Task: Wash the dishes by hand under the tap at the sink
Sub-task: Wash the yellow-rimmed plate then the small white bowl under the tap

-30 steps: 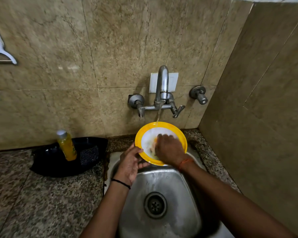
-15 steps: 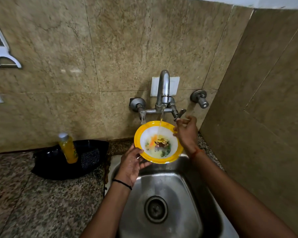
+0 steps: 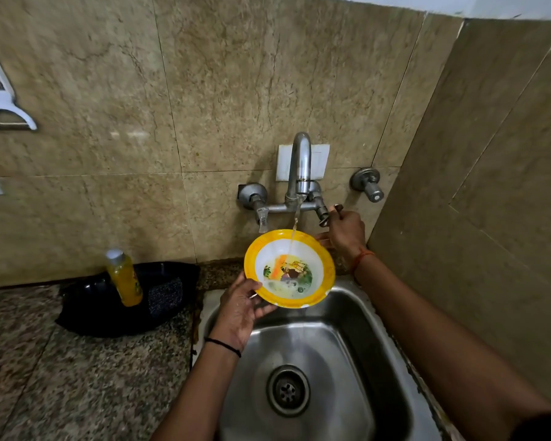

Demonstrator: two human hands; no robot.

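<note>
Bowl, round plastic with yellow rim and printed white centre (image 3: 289,268), held tilted over the back of the steel sink (image 3: 341,332), a thin stream from the chrome wall tap (image 3: 299,167) landing inside. Left hand (image 3: 240,308) clamps its near-left rim. Right hand (image 3: 347,229), fingers curled around the tap's right lever (image 3: 333,211). Yellow soap bottle (image 3: 123,276) stands in a black tray (image 3: 86,310) left of the sink.

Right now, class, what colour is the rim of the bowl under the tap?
Yellow rim, white inside; head view.
</note>
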